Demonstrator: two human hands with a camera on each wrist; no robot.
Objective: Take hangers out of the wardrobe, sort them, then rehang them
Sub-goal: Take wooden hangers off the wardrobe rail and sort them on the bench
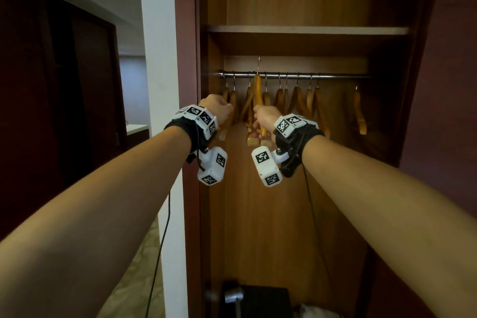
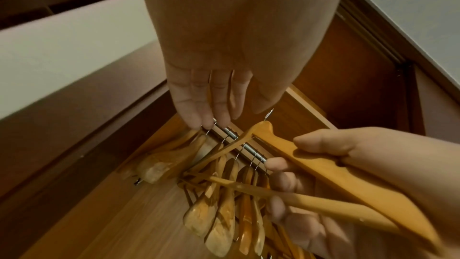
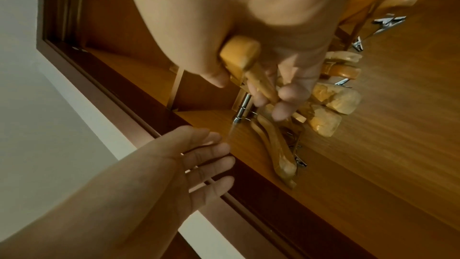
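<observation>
wardrobe (image 1: 296,188) — right hand (image 1: 265,117) around hanger (image 1: 257,95)

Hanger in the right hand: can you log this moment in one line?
right hand: grips wooden hanger, hook above rail | left hand: open, empty | other hangers: on rail

An open wardrobe (image 1: 296,188) stands ahead, with a shelf (image 1: 307,30) across its upper part and a rail (image 1: 291,75) running left to right just below it. A row of hangers (image 1: 296,100) hangs from the rail, bunched toward the left, with one hanger (image 1: 359,111) apart at the right. The right hand (image 1: 265,117) holds a raised hanger (image 1: 258,88) in front of the row, its hook above the rail. The left hand (image 1: 219,108) reaches toward the rail's left end, fingers (image 2: 199,101) extended. A dark box (image 1: 258,299) sits on the wardrobe floor.
</observation>
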